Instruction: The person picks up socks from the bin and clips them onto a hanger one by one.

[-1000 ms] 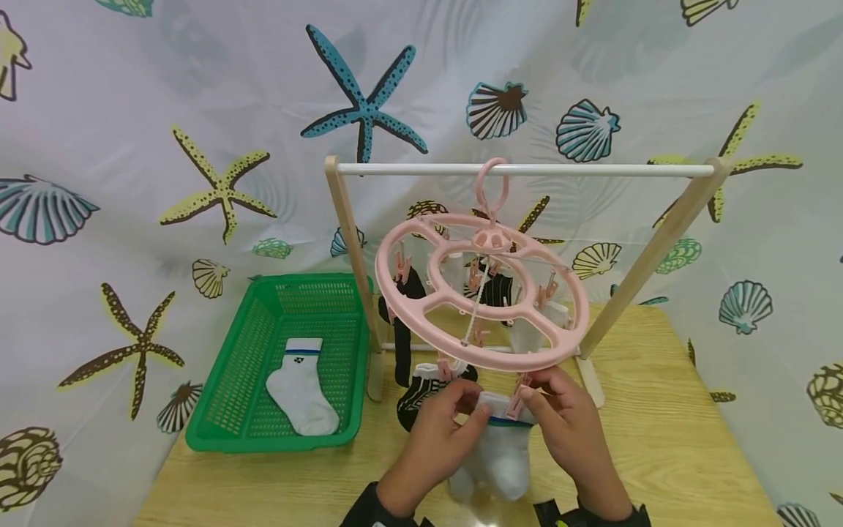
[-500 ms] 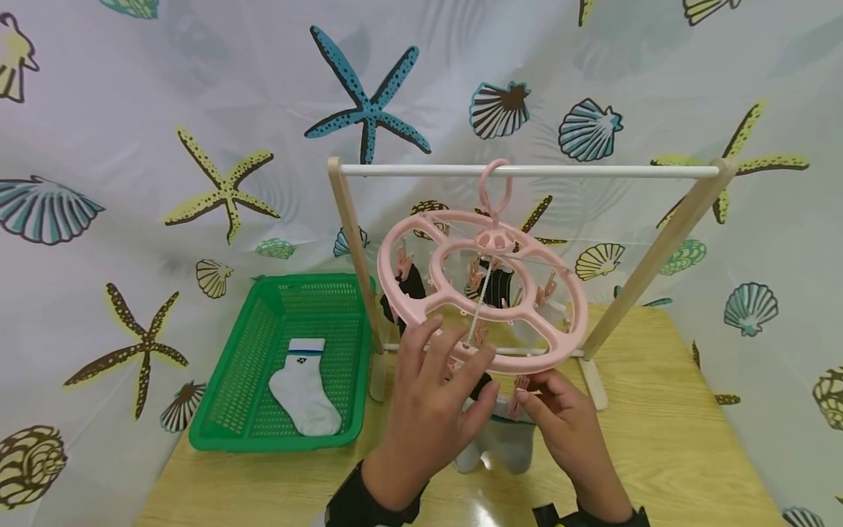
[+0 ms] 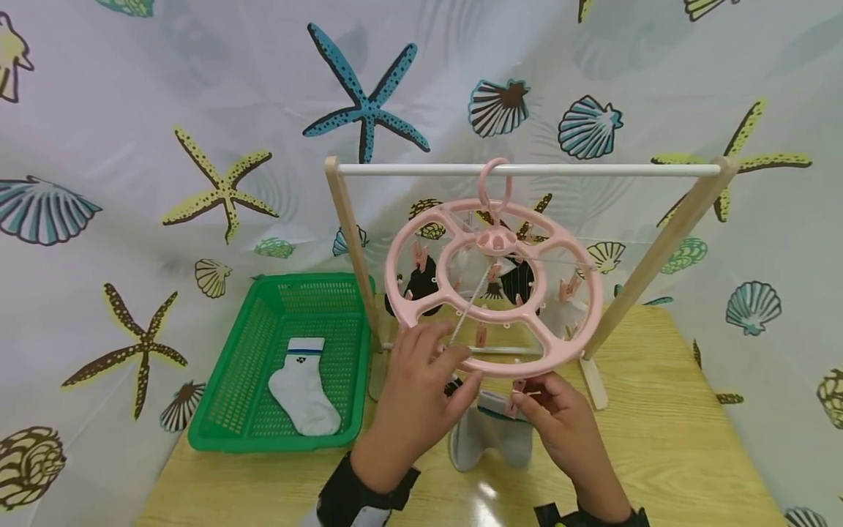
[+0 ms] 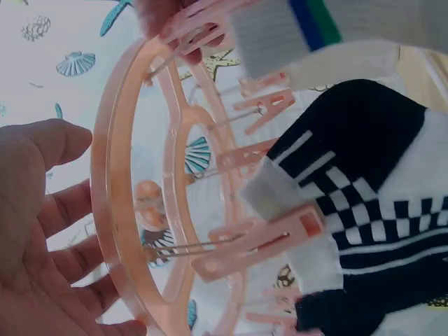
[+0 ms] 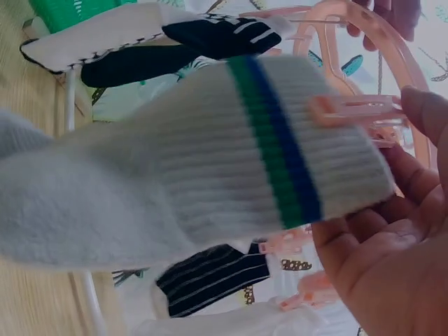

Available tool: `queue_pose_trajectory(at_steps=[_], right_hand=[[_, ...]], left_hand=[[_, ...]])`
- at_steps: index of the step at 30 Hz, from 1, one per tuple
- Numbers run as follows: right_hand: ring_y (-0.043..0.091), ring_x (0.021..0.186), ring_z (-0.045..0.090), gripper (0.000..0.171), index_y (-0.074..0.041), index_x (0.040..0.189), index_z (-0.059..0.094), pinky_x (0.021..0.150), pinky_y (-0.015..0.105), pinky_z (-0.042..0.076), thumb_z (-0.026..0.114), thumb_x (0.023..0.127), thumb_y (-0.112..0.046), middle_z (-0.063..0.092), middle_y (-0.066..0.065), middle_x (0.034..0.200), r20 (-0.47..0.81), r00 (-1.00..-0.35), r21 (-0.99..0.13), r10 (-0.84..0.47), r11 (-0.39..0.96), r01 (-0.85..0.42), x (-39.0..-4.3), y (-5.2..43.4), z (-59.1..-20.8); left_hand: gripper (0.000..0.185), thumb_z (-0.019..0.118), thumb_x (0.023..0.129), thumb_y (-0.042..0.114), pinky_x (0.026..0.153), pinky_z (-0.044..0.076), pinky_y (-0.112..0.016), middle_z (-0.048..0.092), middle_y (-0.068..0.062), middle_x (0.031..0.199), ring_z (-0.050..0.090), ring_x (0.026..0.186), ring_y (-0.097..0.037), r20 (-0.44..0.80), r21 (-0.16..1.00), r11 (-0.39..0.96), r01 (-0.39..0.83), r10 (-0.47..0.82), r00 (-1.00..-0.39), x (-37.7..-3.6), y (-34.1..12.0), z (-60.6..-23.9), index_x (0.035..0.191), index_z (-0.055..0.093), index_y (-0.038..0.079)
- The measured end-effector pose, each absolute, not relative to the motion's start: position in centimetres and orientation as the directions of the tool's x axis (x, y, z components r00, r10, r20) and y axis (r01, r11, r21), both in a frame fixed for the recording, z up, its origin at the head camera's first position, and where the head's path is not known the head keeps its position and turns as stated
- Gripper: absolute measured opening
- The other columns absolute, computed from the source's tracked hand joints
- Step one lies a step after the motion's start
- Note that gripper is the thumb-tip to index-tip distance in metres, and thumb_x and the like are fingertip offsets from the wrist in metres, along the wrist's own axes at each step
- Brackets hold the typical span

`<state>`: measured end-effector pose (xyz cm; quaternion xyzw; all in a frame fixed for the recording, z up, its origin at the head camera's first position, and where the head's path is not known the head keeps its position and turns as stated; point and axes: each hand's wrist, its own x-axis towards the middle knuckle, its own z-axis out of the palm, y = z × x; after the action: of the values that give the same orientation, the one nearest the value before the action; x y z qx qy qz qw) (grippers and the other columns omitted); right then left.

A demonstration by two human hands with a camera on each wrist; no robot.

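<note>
A round pink clip hanger hangs by its hook, its ring tilted. My left hand touches the ring's near left rim, fingers spread along it in the left wrist view. Between thumb and fingers, my right hand pinches a pink clothespin under the near edge. That clothespin bites the cuff of a white sock with green and blue stripes, which dangles toe down close over the table. Beside it, another clothespin holds a black-and-white checked sock, mostly behind my left hand in the head view.
A white rod on a wooden stand carries the hanger. Farther back hang a black sock and a black striped sock. At left stands a green basket with a white striped sock lying inside.
My left hand has left the white sock's cuff and moved up and left to the ring's rim. The ring has tilted and swung slightly right. My right hand stays at the clothespin.
</note>
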<state>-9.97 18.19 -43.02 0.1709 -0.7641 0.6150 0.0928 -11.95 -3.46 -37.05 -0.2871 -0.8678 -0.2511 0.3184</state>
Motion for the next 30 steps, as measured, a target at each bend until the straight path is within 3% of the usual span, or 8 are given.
queue_pose_trajectory(at_steps=[4,7,11,14,18,21,25,30], right_hand=[[0.019,0.09,0.061,0.015,-0.004,0.105,0.06,0.072,0.026,0.05,0.057,0.091,-0.005,0.062,0.009,0.098,0.311,-0.948,-0.921,-0.076,0.224,-0.32,-9.9,18.4,-42.9],[0.019,0.081,0.062,0.015,0.003,0.098,0.062,0.069,0.025,0.05,0.056,0.092,-0.009,0.064,0.009,0.09,0.269,-0.956,-0.953,0.117,0.176,-0.246,-9.7,18.5,-42.3],[0.02,0.072,0.057,0.023,0.012,0.087,0.059,0.067,0.025,0.047,0.055,0.092,-0.01,0.06,0.013,0.079,0.262,-0.849,-0.96,0.459,0.035,-0.277,-9.8,19.2,-41.5],[0.022,0.093,0.051,0.027,0.01,0.1,0.057,0.081,0.027,0.039,0.051,0.095,-0.016,0.057,0.014,0.099,0.254,-0.802,-0.955,0.541,0.011,-0.295,-10.4,20.2,-41.0],[0.02,0.122,0.033,0.038,-0.001,0.128,0.047,0.099,0.039,0.023,0.037,0.1,-0.026,0.043,0.011,0.131,0.197,-0.924,-0.979,0.329,0.021,-0.201,-11.6,21.3,-41.0],[0.018,0.127,0.031,0.044,0.001,0.135,0.039,0.102,0.038,0.022,0.029,0.102,-0.027,0.043,0.012,0.134,0.18,-0.981,-0.984,0.075,0.016,-0.179,-12.0,21.5,-41.5],[0.016,0.118,0.041,0.046,0.005,0.135,0.037,0.092,0.024,0.034,0.025,0.103,-0.026,0.05,0.008,0.126,0.226,-0.966,-0.974,-0.126,-0.006,-0.227,-12.0,21.3,-42.2],[0.012,0.1,0.047,0.042,0.003,0.132,0.042,0.083,0.023,0.041,0.027,0.103,-0.023,0.05,0.003,0.114,0.254,-0.952,-0.964,-0.171,0.039,-0.265,-11.7,21.1,-42.7]], left_hand=[[0.019,0.068,0.08,0.032,0.1,0.03,-0.048,0.055,-0.004,0.112,0.049,0.105,-0.022,0.693,0.272,0.695,0.665,0.338,-0.637,-12.5,-4.0,-37.5,0.086,0.068,0.015],[0.02,0.069,0.079,0.032,0.1,0.028,-0.054,0.056,-0.005,0.11,0.051,0.103,-0.022,0.694,0.273,0.689,0.672,0.343,-0.633,-12.8,-4.4,-37.7,0.087,0.068,0.014],[0.018,0.07,0.079,0.03,0.096,0.032,-0.054,0.056,-0.005,0.106,0.052,0.101,-0.022,0.695,0.296,0.655,0.695,0.351,-0.627,-13.2,-5.0,-37.8,0.086,0.067,0.014],[0.015,0.068,0.08,0.028,0.093,0.036,-0.047,0.057,-0.003,0.102,0.052,0.099,-0.021,0.701,0.316,0.627,0.712,0.351,-0.621,-13.5,-5.2,-37.6,0.082,0.066,0.014],[0.012,0.066,0.081,0.026,0.088,0.037,-0.039,0.058,-0.002,0.096,0.052,0.095,-0.019,0.709,0.336,0.604,0.723,0.343,-0.616,-13.9,-5.5,-37.2,0.077,0.066,0.014],[0.011,0.064,0.08,0.023,0.088,0.037,-0.038,0.058,-0.002,0.094,0.052,0.093,-0.019,0.709,0.345,0.596,0.725,0.341,-0.617,-14.1,-5.8,-36.9,0.075,0.066,0.014],[0.01,0.062,0.08,0.02,0.087,0.038,-0.036,0.058,-0.001,0.093,0.052,0.091,-0.019,0.702,0.338,0.601,0.724,0.351,-0.62,-14.3,-6.0,-36.5,0.073,0.066,0.014],[0.01,0.062,0.079,0.018,0.084,0.039,-0.032,0.06,-0.003,0.096,0.052,0.09,-0.019,0.683,0.338,0.594,0.73,0.379,-0.624,-14.5,-6.5,-35.9,0.072,0.067,0.013]])
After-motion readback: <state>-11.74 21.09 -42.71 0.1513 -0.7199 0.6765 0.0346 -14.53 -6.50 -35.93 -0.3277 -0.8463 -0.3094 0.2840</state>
